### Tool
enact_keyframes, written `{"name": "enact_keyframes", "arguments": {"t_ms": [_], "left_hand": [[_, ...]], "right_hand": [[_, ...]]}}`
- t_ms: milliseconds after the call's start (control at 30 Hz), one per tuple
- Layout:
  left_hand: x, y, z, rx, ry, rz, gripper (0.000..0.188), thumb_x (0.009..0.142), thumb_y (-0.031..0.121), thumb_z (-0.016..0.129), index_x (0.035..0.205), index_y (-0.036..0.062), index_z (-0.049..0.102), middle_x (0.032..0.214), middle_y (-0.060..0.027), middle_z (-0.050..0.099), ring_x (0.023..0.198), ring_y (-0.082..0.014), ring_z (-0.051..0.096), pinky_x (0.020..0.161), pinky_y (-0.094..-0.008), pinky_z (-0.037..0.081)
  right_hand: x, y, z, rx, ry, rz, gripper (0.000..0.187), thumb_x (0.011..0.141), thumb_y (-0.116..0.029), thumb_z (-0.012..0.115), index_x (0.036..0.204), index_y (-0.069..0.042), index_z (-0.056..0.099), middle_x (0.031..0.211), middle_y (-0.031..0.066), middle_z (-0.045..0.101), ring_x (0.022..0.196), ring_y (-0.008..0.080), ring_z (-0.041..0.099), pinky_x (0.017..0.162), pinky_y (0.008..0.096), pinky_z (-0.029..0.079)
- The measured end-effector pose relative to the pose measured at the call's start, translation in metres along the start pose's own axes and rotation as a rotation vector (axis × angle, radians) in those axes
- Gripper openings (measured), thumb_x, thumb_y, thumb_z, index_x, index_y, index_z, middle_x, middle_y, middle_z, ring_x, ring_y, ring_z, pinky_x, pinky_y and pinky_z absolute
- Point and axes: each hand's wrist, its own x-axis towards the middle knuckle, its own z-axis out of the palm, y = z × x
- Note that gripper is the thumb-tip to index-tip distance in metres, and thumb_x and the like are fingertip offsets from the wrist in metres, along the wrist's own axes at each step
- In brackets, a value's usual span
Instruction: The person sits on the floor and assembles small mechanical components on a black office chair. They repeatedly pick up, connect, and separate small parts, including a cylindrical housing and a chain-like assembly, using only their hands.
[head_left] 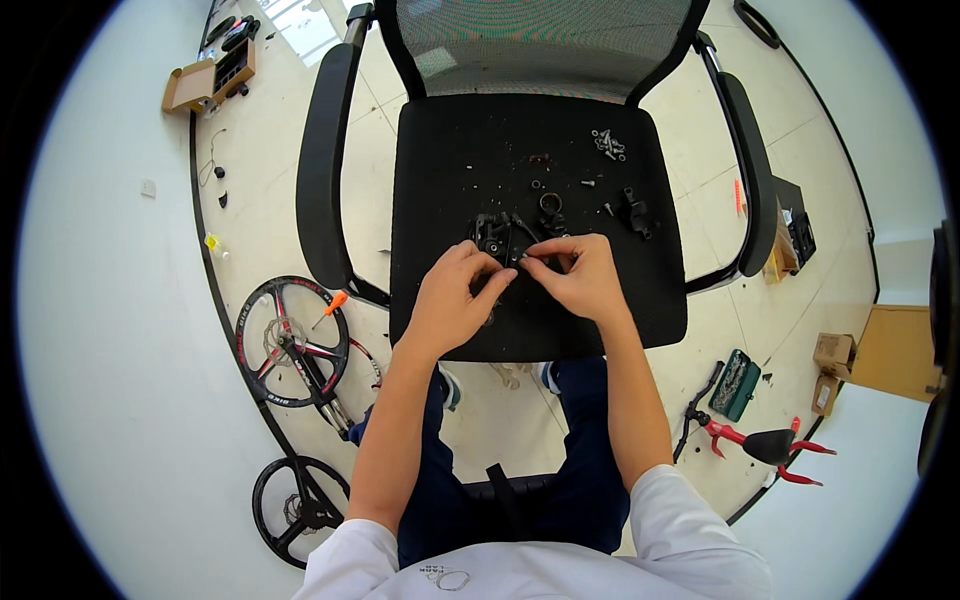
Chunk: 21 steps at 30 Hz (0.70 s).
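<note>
The left hand point(452, 300) and the right hand point(583, 279) meet over the black chair seat point(440, 155), each with thumb and forefinger narrowed to a pinch. The right pinch seems to close on a tiny piece; whether the left holds anything cannot be told.

Just beyond the fingertips, left of the seat's middle, lies a black metal part point(490, 232). A slim black arm point(526, 228) beside it slants from far left to near right, toward the right hand; the part's own long axis is too cluttered to read.

Farther right on the seat sit a ring-shaped clamp point(551, 204), a black bracket point(635, 214) set lengthwise away from the person, and a loose pile of silver nuts and bolts point(608, 146).

The white shirt point(500, 572) has small dark print on its chest. On the floor at left, a spoked wheel point(264, 368) carries red and pale lettering round its rim, near an orange-handled screwdriver point(336, 302).

Beyond, an open cardboard box point(190, 87) has dark contents. At right, an open green case point(736, 401) holds small greyish pieces, too small to identify, near a cardboard carton point(833, 353).
</note>
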Motion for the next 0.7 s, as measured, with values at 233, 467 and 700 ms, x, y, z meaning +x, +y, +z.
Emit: {"name": "enact_keyframes", "arguments": {"t_ms": [233,467,700], "left_hand": [[-0.006,0.000,0.006,-0.102,0.035,-0.200,0.020,0.092,0.019,0.060,0.089,-0.0013,0.061,0.081,-0.0166,0.058,0.072,-0.0301,0.059,0.066,-0.0384,0.047],[0.002,-0.015,0.010,-0.079,0.112,0.002,0.022,0.094,0.018,0.056,0.084,-0.0017,0.055,0.083,-0.0189,0.052,0.079,-0.0381,0.055,0.070,-0.0431,0.044],[-0.011,-0.027,0.002,0.040,0.000,0.067,0.022,0.095,0.019,0.057,0.087,-0.0014,0.057,0.082,-0.0154,0.052,0.076,-0.0338,0.055,0.068,-0.0411,0.044]], "right_hand": [[0.002,0.003,0.044,-0.240,0.329,-0.460,0.015,0.074,-0.010,0.076,0.088,-0.006,0.072,0.087,0.0100,0.073,0.069,0.0269,0.069,0.058,0.0335,0.054],[0.010,-0.004,0.045,-0.077,0.199,-0.351,0.018,0.085,-0.003,0.064,0.101,0.001,0.071,0.093,0.0176,0.070,0.082,0.0312,0.070,0.071,0.0335,0.055],[0.004,-0.008,0.036,-0.071,-0.064,-0.227,0.019,0.088,-0.005,0.061,0.102,0.005,0.069,0.093,0.0208,0.069,0.081,0.0362,0.068,0.071,0.0370,0.053]]}}
